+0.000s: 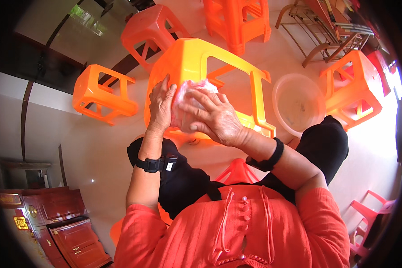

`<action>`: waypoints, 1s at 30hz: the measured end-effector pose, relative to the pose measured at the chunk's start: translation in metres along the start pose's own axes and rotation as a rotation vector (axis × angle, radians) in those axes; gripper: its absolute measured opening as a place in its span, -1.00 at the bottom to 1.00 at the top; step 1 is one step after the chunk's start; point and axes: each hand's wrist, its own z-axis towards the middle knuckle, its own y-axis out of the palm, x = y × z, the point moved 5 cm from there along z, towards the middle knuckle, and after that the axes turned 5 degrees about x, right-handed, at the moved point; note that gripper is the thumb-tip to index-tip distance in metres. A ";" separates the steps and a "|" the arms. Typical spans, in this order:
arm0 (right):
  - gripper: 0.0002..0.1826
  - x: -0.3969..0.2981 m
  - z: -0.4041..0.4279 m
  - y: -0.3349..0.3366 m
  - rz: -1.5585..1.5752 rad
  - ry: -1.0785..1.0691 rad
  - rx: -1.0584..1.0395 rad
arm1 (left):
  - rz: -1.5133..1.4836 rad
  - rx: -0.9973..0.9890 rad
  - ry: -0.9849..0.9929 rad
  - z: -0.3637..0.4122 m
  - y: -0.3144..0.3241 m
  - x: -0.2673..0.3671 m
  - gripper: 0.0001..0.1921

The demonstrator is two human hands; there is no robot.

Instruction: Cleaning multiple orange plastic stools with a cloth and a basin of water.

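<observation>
A yellow-orange plastic stool (pixel 191 57) lies on its side between my knees, its seat towards the left and its legs towards the right. My right hand (pixel 217 115) presses a crumpled pink-and-white cloth (pixel 187 110) on the side of the stool near its seat edge, fingers spread over the cloth. My left hand (pixel 162 104) rests on the seat side, thumb up beside the cloth's left edge. The part of the stool beneath the cloth is hidden.
Orange stools stand at the left (pixel 104 92), upper left (pixel 150 30) and right (pixel 358 87); a stool stack (pixel 239 23) is at the top. A round plastic basin (pixel 281 115) sits by my right knee. A folding chair (pixel 316 43) is upper right, a wooden cabinet (pixel 65 207) lower left.
</observation>
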 end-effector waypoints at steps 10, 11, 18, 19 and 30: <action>-0.45 0.144 0.095 0.028 -0.211 0.491 0.071 | 0.209 0.024 0.116 -0.006 -0.001 0.012 -0.38; -0.45 0.147 0.094 0.029 -0.215 0.488 0.076 | 0.207 0.026 0.123 -0.007 -0.001 0.012 -0.38; -0.46 0.109 0.098 0.039 -0.120 0.037 0.213 | 0.164 0.044 0.120 -0.014 -0.009 0.015 -0.41; -0.46 0.135 0.099 0.041 -0.088 0.129 0.226 | 0.163 0.037 0.130 -0.013 -0.006 0.018 -0.41; -0.40 0.301 -0.051 0.045 -0.185 0.847 -0.064 | 0.070 -0.024 0.074 -0.016 -0.005 0.018 -0.42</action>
